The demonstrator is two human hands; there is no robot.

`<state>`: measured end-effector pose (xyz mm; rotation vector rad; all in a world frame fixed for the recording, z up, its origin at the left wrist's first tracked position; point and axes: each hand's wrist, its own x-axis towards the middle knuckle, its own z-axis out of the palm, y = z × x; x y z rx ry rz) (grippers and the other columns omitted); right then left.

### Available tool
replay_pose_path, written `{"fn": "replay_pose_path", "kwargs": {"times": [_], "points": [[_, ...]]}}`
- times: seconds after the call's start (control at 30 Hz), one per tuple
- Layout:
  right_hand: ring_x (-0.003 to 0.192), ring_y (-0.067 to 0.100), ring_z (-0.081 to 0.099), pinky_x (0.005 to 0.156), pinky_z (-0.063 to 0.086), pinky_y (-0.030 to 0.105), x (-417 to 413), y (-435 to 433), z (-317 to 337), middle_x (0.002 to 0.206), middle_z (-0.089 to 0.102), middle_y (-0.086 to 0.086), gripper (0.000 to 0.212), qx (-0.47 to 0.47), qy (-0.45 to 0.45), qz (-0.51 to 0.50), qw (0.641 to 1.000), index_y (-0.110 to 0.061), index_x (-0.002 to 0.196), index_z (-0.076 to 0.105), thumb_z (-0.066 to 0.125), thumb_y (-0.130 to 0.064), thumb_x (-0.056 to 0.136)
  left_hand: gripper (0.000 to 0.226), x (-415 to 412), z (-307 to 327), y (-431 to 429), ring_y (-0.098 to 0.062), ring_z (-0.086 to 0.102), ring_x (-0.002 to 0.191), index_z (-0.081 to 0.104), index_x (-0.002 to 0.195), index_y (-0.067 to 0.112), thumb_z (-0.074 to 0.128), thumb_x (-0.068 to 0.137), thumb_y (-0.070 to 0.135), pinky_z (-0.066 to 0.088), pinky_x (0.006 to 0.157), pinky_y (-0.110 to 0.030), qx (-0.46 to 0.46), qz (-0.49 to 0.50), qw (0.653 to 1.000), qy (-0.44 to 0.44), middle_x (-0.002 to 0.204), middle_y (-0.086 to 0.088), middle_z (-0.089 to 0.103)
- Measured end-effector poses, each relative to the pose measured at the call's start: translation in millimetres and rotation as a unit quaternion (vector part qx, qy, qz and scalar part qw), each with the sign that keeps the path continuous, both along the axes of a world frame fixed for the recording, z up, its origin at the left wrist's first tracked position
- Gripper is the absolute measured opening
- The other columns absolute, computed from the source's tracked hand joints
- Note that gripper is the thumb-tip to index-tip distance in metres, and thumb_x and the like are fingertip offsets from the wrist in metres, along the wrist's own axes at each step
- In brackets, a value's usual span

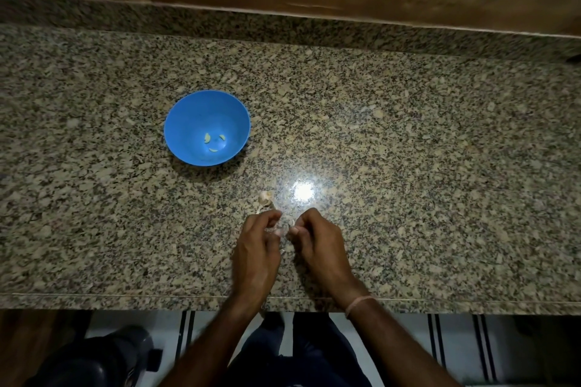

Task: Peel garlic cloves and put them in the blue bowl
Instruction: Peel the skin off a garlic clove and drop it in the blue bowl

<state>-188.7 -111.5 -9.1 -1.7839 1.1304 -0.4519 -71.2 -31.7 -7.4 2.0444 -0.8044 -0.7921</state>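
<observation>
Left of centre in the frame, the blue bowl (176, 116) stands upright on the speckled stone tabletop (408, 151). Three peeled cloves (207, 137) lie apart from one another on its floor.

Lower and to the right, near the middle of the frame, a pale garlic piece (265, 198) with papery skin rests on the tabletop, just above the fingertips of the left hand (256, 248). That hand is curled, with its thumb and fingers drawn together round one side of a small pale clove (280, 232). The clove is held in the gap between the two hands, just above the tabletop.

The right hand (317, 245) mirrors the left. Its fingers are bent and pinch the other side of the clove, probably at a flap of skin. The clove is mostly hidden by the fingertips, so I cannot tell its long axis or how much skin remains.

A bright glare (303, 191) sits on the stone just above the right hand, and a thin wristband (360, 303) circles that wrist.

This looks like mid-peel. Once the clove is bare, the drop depends on one fact: the bowl lies up and to the left of both hands. The left hand is the nearer one, and its path there passes close by the garlic piece.
</observation>
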Motion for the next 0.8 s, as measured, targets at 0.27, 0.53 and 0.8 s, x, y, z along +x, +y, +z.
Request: {"fn": "replay_pose_path", "kwargs": {"times": [0.27,0.53,0.8], "points": [[0.075,0.023,0.069,0.07,0.061,0.029,-2,1,9,0.084,0.074,0.018,0.006,0.304,-0.186,-0.112,0.928,0.004,0.1,0.071,0.068,0.0,0.097,0.02,-2,5,-2,-0.001,0.07,0.093,0.075,0.105,0.03,0.067,0.096,0.015,0.061,0.078,-0.03,-0.026,0.023,0.996,0.084,0.098,0.016,0.075],[0.087,0.031,0.074,0.085,0.063,0.043,-6,0,12,0.093,0.074,0.022,0.008,0.275,-0.191,-0.119,0.935,-0.003,0.101,0.072,0.074,-0.002,0.093,0.004,3,2,-2,0.0,0.065,0.086,0.07,0.098,0.034,0.067,0.097,0.032,0.056,0.07,-0.032,0.018,0.009,1.0,-0.016,0.094,0.016,0.07],[0.087,0.03,0.075,0.084,0.064,0.045,-6,1,9,0.094,0.077,0.015,0.008,0.285,-0.193,-0.093,0.934,-0.003,0.101,0.074,0.073,-0.003,0.093,0.009,3,4,-5,-0.001,0.068,0.078,0.068,0.089,0.03,0.069,0.096,0.024,0.057,0.068,-0.03,0.0,0.01,0.999,0.05,0.083,0.014,0.072]]}}
